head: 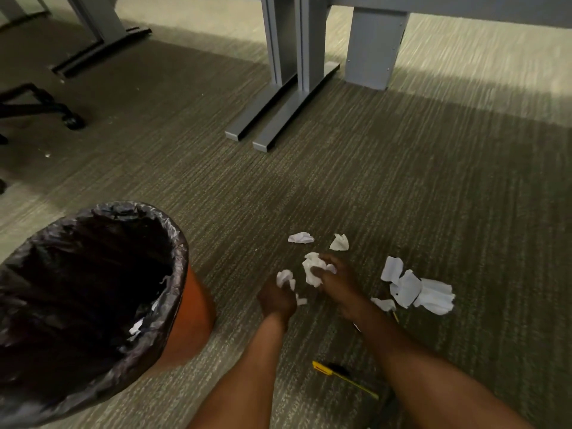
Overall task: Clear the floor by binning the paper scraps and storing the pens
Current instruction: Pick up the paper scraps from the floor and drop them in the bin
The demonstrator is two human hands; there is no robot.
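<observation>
My left hand (275, 300) is closed around a small crumpled white paper scrap (284, 277) just above the carpet. My right hand (339, 281) grips a larger crumpled paper scrap (312, 267) beside it. Two loose paper balls (301, 237) (339, 242) lie just beyond my hands. A pile of torn paper pieces (418, 289) sits to the right. A yellow pen with a black cap (340, 374) lies between my forearms. Another pen (395, 316) is mostly hidden by my right forearm. The orange bin with a black liner (173, 243) stands at the left, some paper inside.
Grey desk legs with long flat feet (278, 119) stand on the carpet ahead, and a grey panel (373, 48) is to their right. A black office chair base with a castor (72, 120) is at the far left. Another desk foot (102, 48) lies top left.
</observation>
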